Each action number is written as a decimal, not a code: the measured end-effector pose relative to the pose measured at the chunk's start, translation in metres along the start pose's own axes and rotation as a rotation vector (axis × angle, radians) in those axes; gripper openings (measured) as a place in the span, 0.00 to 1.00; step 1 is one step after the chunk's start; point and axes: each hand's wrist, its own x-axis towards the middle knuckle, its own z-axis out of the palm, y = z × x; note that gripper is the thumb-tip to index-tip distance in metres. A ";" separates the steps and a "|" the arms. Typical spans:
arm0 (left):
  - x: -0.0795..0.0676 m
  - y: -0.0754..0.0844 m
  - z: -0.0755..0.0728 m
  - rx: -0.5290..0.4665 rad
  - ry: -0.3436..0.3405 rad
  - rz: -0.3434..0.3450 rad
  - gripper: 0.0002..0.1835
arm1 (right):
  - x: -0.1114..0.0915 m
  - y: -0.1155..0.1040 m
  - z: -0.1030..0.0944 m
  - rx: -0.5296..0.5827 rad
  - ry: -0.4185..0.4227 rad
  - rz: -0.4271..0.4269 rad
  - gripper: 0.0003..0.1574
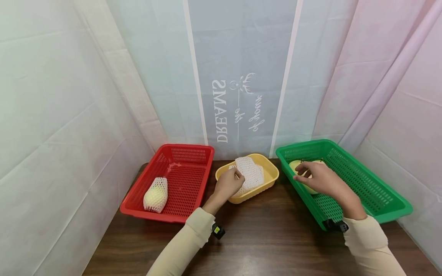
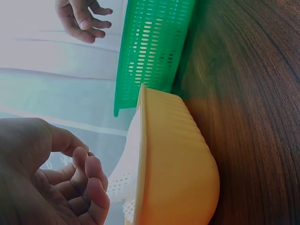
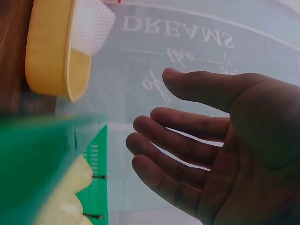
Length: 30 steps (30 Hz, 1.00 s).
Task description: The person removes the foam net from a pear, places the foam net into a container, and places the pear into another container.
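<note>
My left hand (image 1: 229, 183) is over the near left side of a small yellow basket (image 1: 272, 177), fingers loosely bent, thumb near the fingertips. White foam net sleeves (image 1: 249, 172) lie in that basket, right beside the fingertips; nothing shows between the fingers in the left wrist view. My right hand (image 1: 319, 178) hovers over the green basket (image 1: 366, 180) with relaxed, parted fingers and holds nothing. Beneath it are several pale yellow pears (image 3: 63, 208) with dark stems, partly hidden by the hand in the head view.
At left stands a red basket (image 1: 186, 184), holding a pear in a white foam net (image 1: 156, 195). All three baskets rest on a dark wood table (image 1: 255, 237). Printed cloth (image 1: 241, 46) hangs behind, and pale cloth walls (image 1: 51, 134) close in both sides.
</note>
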 end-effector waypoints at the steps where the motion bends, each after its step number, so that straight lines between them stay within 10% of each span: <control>1: -0.001 0.000 -0.001 -0.001 0.002 0.003 0.06 | 0.000 -0.002 0.002 0.007 0.005 0.002 0.24; 30: -0.015 0.005 -0.025 -0.009 0.036 0.059 0.06 | 0.017 -0.038 0.056 0.148 0.153 -0.036 0.05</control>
